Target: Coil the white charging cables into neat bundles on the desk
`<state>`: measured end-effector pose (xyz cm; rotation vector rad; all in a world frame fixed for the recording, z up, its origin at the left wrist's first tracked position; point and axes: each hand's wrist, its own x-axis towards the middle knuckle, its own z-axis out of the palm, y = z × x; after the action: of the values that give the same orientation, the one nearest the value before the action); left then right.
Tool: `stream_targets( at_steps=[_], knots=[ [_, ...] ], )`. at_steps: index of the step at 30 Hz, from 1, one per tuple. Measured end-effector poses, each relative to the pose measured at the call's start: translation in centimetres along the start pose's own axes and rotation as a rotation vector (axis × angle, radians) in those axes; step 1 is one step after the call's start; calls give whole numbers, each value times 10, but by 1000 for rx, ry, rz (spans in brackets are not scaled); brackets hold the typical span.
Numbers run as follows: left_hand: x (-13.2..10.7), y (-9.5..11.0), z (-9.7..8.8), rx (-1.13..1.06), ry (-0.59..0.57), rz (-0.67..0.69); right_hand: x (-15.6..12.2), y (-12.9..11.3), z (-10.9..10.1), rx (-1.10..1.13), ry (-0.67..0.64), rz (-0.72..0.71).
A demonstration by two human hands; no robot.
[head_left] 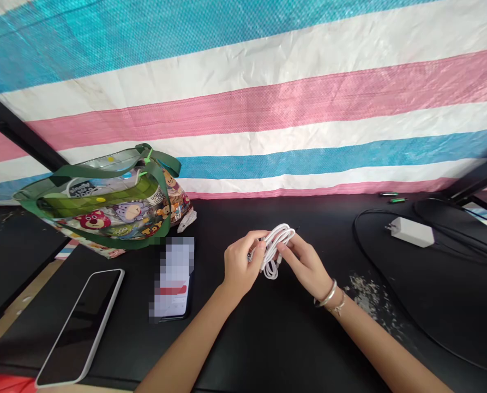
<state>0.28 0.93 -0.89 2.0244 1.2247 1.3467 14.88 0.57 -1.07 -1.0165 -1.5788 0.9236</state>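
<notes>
A coiled white cable (pixel 276 246) is held in the middle of the black table by both of my hands. My left hand (pixel 240 263) pinches the coil's left side between fingers and thumb. My right hand (pixel 304 263) grips its right side, with metal bangles on that wrist. A loop of the cable hangs down between my hands, and my fingers hide part of the coil. The cable's ends cannot be made out.
A black phone (pixel 79 327) with a white edge lies at the lower left, and a phone with a blurred screen (pixel 172 278) lies nearer my left hand. A cartoon-printed bag (pixel 104 204) stands at the left. A white charger (pixel 412 232) sits at the right on a dark cord.
</notes>
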Motion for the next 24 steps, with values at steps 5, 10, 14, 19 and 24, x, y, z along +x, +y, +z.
stream_targets(
  at_steps=[5,10,14,19,24],
  knots=[
    [0,-1,0,-6,9,65,0,0,-2,-33,26,4],
    [-1,-2,3,20,23,106,0,6,-3,-31,166,-33],
    [-3,-3,5,26,27,136,1,9,-2,-37,292,-97],
    [-2,-4,5,13,4,173,1,6,-3,-105,320,-167],
    [-2,-2,5,-99,-80,-5,2,3,-5,-109,259,-127]
  ],
)
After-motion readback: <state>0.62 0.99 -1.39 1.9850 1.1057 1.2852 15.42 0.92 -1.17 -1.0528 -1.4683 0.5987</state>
